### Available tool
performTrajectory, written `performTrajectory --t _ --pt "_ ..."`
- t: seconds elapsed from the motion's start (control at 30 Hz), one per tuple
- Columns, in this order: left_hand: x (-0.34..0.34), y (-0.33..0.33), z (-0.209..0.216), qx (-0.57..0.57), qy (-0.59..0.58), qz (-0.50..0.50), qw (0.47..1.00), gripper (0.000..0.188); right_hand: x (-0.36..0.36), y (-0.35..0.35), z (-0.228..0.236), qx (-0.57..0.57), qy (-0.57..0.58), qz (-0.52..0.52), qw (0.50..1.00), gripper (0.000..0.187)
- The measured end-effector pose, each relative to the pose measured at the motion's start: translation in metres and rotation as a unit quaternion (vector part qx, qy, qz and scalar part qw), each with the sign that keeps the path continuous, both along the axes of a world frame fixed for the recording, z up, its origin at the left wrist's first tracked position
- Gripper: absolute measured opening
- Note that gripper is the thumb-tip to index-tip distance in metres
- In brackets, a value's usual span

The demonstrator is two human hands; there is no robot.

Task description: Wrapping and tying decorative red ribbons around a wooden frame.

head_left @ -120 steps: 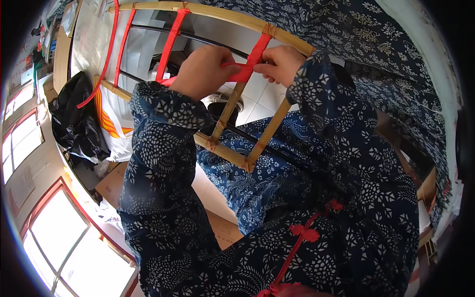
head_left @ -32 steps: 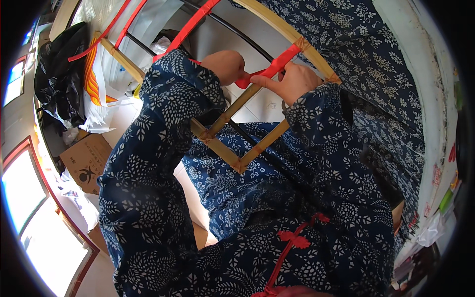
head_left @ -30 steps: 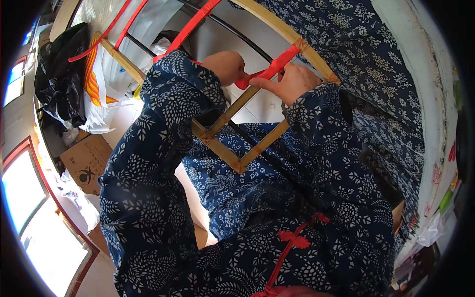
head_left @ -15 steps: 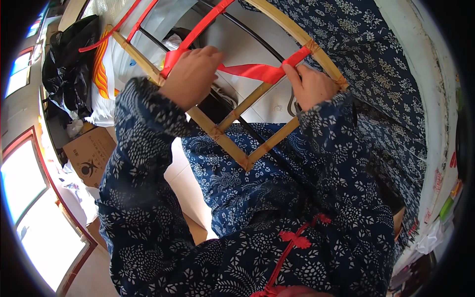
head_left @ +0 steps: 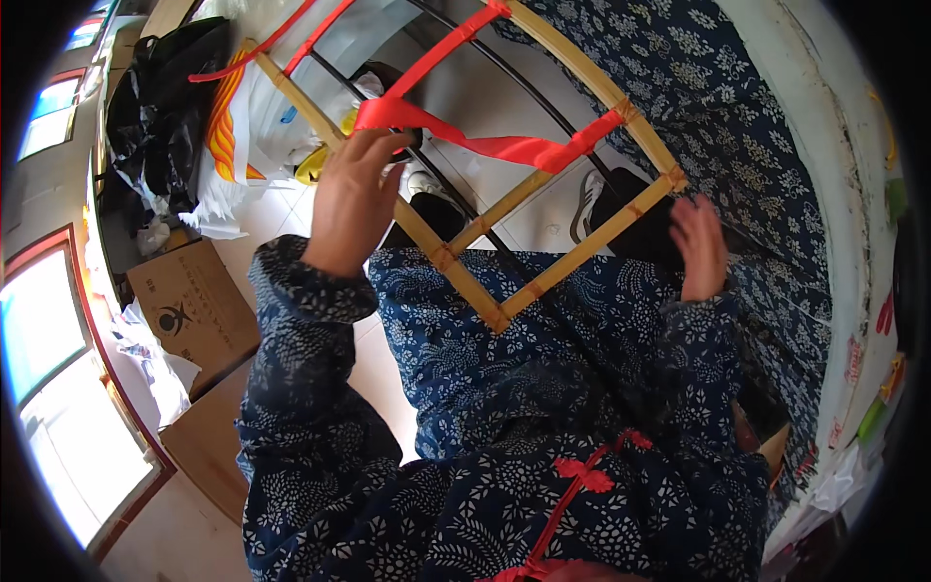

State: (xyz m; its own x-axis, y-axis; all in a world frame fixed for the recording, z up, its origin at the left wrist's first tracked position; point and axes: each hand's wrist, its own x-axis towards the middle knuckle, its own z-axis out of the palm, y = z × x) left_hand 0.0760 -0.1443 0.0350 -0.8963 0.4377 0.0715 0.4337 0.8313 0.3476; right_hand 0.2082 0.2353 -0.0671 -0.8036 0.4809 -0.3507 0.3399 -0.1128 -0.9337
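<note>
A bamboo frame (head_left: 592, 254) with tied joints is held up in front of my lap, two thin black rods running lengthwise through it. Wide red ribbon (head_left: 490, 145) crosses between its side rails, slack and twisted in the middle. My left hand (head_left: 351, 209) lies over the left rail, hiding part of it; its bent fingers are near the ribbon's left end, the thumb apart from them. Whether the palm touches the rail is hidden. Right of the frame's lower right corner, my right hand (head_left: 700, 247) is raised with fingers spread, holding nothing and apart from the bamboo.
Blue-and-white patterned cloth (head_left: 718, 107) hangs at the right beside a pale surface edge (head_left: 824, 145). On the left are a black plastic bag (head_left: 165, 116), a white bag with orange stripes (head_left: 228, 136) and a cardboard box (head_left: 199, 296). A shoe (head_left: 588, 204) shows below the frame.
My right hand has let go of the ribbon's right end and moved right and down, off the frame. My left hand has drawn back from the ribbon, down and left, with its fingers loosened.
</note>
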Motion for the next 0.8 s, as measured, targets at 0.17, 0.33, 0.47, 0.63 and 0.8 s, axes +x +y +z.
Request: performTrajectory --t 0.17,0.33,0.47,0.63,0.8 --pt "-0.018 -0.021 -0.021 -0.008 0.061 0.108 0.992 0.028 -0.002 0.004 0.004 -0.219 -0.116 0.124 0.961 0.071" --pt "-0.042 -0.038 -0.043 -0.065 0.050 0.141 0.987 0.028 -0.009 0.013 -0.011 -0.249 -0.126 0.173 0.945 0.066" --pt "-0.055 -0.026 -0.036 -0.090 -0.005 0.136 0.987 0.027 -0.011 0.009 -0.014 -0.214 -0.133 0.147 0.956 0.063" --pt "-0.057 0.015 0.001 0.091 -0.075 0.188 0.975 0.026 -0.007 0.003 -0.004 -0.181 -0.142 0.139 0.963 0.057" --pt "-0.047 0.049 -0.045 0.121 -0.062 -0.034 0.990 0.027 -0.010 0.002 0.014 -0.212 -0.165 0.184 0.946 0.055"
